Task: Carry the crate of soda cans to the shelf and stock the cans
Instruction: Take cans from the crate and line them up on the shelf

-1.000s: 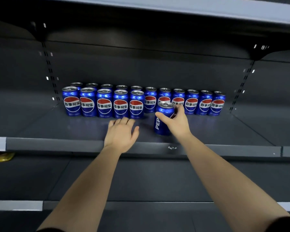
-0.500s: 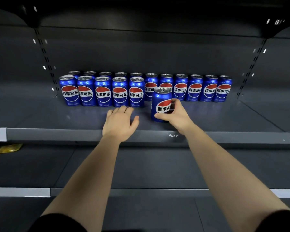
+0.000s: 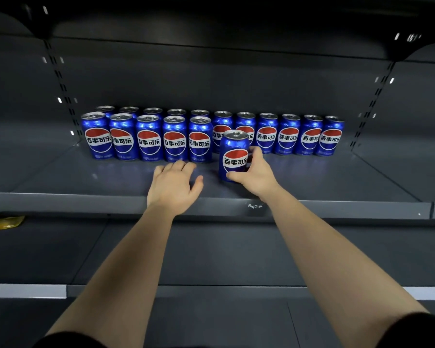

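Head view: right hand (image 3: 255, 175) grips an upright blue can (image 3: 234, 154) on the grey shelf (image 3: 86, 203), just near of the stocked cans (image 3: 148, 138), right of the front five. Left hand (image 3: 172, 183) rests flat, fingers relaxed, beside it.

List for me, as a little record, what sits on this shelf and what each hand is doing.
shelf: dark metal, holds blue soda cans
back row: eleven upright cans, side by side
front row: five upright cans, at the left end only
can: upright, label facing the camera, just right of the front row
right hand: grips the can from its right side
left hand: open, palm down, just before the front row
lower shelf: yellow item at far left
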